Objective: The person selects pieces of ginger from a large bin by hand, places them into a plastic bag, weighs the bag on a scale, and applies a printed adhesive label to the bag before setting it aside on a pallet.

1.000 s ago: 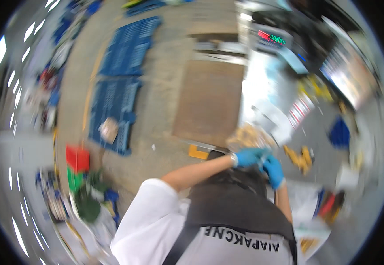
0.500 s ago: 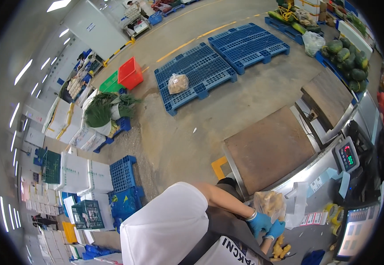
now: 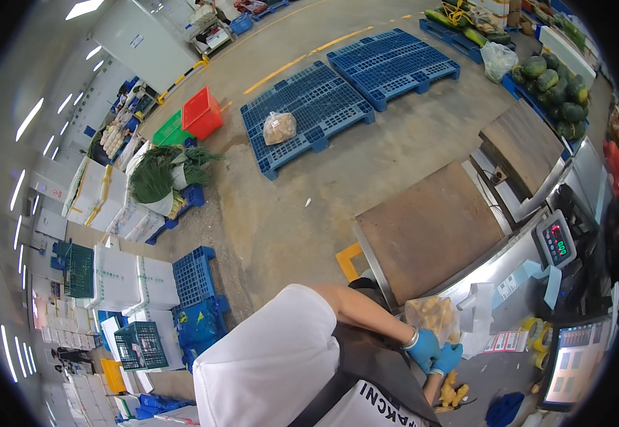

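Left hand (image 3: pixel 424 348) and right hand (image 3: pixel 447 358) are probably closing the ginger bag (image 3: pixel 434 316) — whether fingers are pinching, unclear — next needing tautness.

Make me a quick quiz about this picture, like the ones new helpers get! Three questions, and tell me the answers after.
1. The left hand and right hand meet at one end of a clear bag. What colour are the gloves? A) red B) blue C) green
2. True or false: the loose ginger near the right hand lies on the floor.
3. Two big blue pallets lie side by side. What rests on the left one?

Key:
1. B
2. False; it lies on the grey tabletop.
3. A filled bag.
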A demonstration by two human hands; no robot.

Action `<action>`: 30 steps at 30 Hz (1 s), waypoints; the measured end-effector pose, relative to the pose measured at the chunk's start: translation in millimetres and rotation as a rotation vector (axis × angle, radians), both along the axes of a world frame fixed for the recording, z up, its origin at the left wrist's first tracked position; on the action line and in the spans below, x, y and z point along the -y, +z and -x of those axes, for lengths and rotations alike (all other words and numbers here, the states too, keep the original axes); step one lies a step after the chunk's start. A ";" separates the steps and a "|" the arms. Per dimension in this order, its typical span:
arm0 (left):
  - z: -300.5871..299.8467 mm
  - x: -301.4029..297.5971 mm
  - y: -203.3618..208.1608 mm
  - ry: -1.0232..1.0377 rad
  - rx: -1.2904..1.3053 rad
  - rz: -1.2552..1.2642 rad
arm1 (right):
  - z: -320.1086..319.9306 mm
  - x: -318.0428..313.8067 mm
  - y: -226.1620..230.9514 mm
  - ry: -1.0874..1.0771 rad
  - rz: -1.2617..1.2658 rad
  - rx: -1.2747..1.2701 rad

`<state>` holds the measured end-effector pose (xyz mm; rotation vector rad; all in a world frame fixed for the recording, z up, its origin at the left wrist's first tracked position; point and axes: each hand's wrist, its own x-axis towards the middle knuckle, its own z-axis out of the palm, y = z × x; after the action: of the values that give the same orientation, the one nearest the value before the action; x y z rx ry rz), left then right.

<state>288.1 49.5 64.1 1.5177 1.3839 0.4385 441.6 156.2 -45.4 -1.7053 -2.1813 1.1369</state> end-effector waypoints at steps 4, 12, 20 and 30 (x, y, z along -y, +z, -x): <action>-4.1 -14.0 10.8 -0.029 -0.099 -0.064 | -40.3 -27.4 -7.5 0.093 0.376 -0.199; 19.9 -37.2 -0.9 0.295 -0.114 -0.404 | -83.2 -86.8 49.9 -0.168 0.448 -0.523; 19.6 -102.3 -25.2 0.553 0.207 0.036 | -57.6 -99.7 -44.5 -0.578 0.158 -0.130; -30.7 -218.0 -134.3 0.425 -0.081 -0.014 | -38.5 -87.4 -31.0 -0.418 0.056 -0.063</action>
<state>318.8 267.6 -70.3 1.2591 1.7770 0.6528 480.0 243.6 -76.5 -1.9922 -1.6574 1.1235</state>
